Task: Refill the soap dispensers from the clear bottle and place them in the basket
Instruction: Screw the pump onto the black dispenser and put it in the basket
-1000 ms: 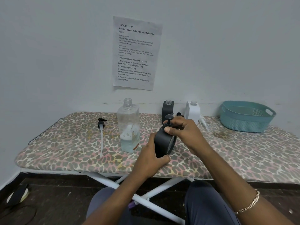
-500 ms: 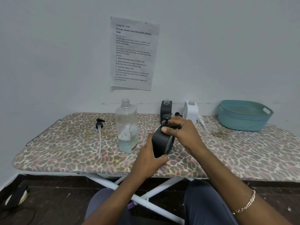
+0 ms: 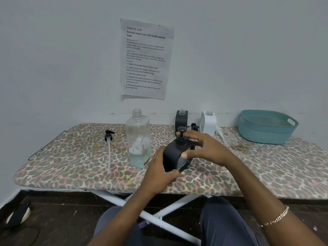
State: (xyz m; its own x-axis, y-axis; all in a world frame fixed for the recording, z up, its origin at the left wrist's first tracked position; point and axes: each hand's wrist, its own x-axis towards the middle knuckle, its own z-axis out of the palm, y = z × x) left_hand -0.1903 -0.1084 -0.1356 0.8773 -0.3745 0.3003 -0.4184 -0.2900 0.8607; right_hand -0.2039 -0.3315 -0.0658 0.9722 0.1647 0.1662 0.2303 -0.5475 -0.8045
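Left hand point(image 3: 160, 172) clamps the black dispenser point(image 3: 174, 158) upright on the ironing board point(image 3: 71, 162); right hand point(image 3: 204, 148) sits loosely spread at its pump. Looks like capping; next, carry it to the basket point(image 3: 266, 128), far right.

open board right of hands, basket point(image 3: 266, 129) unobstructed, clear bottle point(image 3: 138, 139) crowding left

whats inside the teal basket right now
Nothing shows inside the teal basket: only its bare perforated inner wall. Its near wall hides the floor, so something low lying there cannot be ruled out.
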